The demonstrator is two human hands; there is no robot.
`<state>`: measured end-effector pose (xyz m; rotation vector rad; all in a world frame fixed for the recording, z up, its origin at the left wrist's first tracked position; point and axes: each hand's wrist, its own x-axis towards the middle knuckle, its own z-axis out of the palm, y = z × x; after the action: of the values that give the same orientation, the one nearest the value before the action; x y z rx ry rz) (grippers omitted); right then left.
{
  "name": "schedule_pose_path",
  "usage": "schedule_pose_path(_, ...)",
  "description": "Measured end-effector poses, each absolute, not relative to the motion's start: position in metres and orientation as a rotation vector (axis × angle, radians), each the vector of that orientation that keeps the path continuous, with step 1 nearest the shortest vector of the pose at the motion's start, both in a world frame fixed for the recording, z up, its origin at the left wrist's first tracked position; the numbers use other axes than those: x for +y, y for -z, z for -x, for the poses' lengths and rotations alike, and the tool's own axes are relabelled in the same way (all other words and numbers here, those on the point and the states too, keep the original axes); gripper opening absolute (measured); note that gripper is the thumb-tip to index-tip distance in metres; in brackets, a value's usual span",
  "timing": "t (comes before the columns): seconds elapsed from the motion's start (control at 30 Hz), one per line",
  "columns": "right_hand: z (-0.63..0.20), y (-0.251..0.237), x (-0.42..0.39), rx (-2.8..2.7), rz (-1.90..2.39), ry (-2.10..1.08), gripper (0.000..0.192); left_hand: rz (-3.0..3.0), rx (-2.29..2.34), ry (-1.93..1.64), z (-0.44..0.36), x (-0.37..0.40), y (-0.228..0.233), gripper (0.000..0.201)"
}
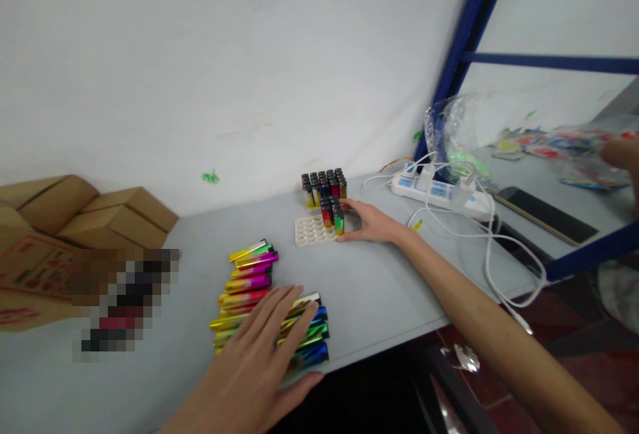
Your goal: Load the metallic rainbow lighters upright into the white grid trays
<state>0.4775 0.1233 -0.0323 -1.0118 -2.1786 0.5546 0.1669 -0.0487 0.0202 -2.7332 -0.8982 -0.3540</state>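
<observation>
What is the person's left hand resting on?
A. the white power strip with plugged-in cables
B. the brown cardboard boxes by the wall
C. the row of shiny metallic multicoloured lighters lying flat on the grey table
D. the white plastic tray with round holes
C: the left hand lies spread, palm down, over the near end of the row of shiny metallic multicoloured lighters on the grey table.

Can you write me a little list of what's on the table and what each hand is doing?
left hand: flat on the pile of shiny lighters
right hand: touching the white tray
tray: a few lighters standing, many holes bare
left of table: cardboard boxes
right of table: power strip with white cables
table: grey, against a white wall
</observation>
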Motion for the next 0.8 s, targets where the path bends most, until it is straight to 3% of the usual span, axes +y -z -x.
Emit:
schedule_pose_path(0.1, -0.477, 0.032, 0.123, -2.184, 1.021, -0.554, 0.089, 2.707, -0.839, 0.293, -0.166, -0.046, -0.01, 0.07)
schedule_pose_path(0.37, -0.477, 0.031, 0.122, -2.177, 1.031, -0.568, 0.088, 2.722, -0.779, 0.244, -0.177, -0.013, 0.01, 0.055)
schedule_pose_path(0.6, -0.478, 0.035, 0.125, -2.187, 1.029, -0.549, 0.092, 2.814, -0.893, 0.252, -0.183, 0.003, -0.006, 0.053)
schedule_pose_path(0.8, -0.477, 0.036, 0.125, -2.176, 1.006, -0.551, 0.089, 2.84, -1.187, 0.189, -0.183, 0.023, -0.02, 0.033)
